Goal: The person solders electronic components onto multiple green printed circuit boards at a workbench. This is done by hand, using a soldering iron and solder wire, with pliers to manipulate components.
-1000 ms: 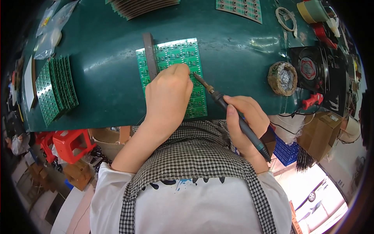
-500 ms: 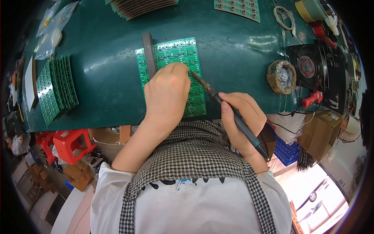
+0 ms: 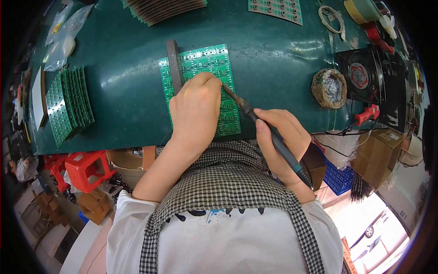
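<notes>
A green printed circuit board panel point(image 3: 230, 119) lies on the table in front of me, with a dark bar point(image 3: 174, 66) across its left part. My left hand point(image 3: 195, 107) is closed in a pinch over the middle of the panel. A thin strand of solder wire point(image 3: 168, 135) trails out beside its wrist; the pinching fingertips are mostly hidden. My right hand point(image 3: 284, 137) grips a soldering iron point(image 3: 278, 146) like a pen. The iron's tip reaches the panel right beside my left fingertips; whether it touches the board, I cannot tell.
Upright circuit boards point(image 3: 73, 105) stand in a row at left, near plastic bags point(image 3: 66, 39). More panels point(image 3: 166, 9) are at the far edge. To the right sit a round tip-cleaning pot point(image 3: 329, 88), a black fan point(image 3: 360, 76) and a red-handled tool point(image 3: 367, 115).
Both hands and the soldering iron stay almost in place over the panel. The whole view has shifted very slightly.
</notes>
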The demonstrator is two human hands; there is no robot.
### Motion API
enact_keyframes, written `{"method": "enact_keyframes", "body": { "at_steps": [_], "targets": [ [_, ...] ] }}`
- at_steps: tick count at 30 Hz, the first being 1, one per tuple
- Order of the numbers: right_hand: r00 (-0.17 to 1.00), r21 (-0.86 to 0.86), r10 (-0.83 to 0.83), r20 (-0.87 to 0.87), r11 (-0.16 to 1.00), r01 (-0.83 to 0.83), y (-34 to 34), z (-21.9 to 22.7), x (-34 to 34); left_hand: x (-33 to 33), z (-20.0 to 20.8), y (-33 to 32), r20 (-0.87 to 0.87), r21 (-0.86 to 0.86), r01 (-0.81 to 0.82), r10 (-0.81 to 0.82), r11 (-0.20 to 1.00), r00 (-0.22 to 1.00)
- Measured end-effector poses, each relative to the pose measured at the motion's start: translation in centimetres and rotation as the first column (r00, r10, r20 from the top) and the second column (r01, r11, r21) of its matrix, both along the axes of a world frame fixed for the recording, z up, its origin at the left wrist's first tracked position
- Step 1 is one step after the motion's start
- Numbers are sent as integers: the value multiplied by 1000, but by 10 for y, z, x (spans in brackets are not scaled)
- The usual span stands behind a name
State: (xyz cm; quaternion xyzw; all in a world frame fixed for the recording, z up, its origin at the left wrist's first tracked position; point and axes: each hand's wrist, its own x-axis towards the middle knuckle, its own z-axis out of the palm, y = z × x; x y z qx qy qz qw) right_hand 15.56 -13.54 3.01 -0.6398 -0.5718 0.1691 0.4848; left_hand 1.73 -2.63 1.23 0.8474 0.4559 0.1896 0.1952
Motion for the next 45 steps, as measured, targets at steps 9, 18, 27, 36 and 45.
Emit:
{"method": "enact_keyframes", "body": {
  "at_steps": [9,18,27,36,45],
  "targets": [
    [1000,-9,-9,0,1000,9,-5,5,1,-2,3,2,28,-58,28,-26,998,999],
    [1000,-1,-24,-20,1000,24,-4,2,0,-3,4,1,70,-88,37,-31,995,997],
    [998,35,-56,7,998,56,-19,6,2,-7,11,3,53,-136,93,-86,986,995],
    [999,23,-33,-12,999,33,-20,3,-2,-10,7,-9,110,-115,106,-93,988,990],
    [1000,12,-25,-19,1000,25,-14,0,-3,-6,3,-11,56,-88,52,-47,995,997]
  ]
}}
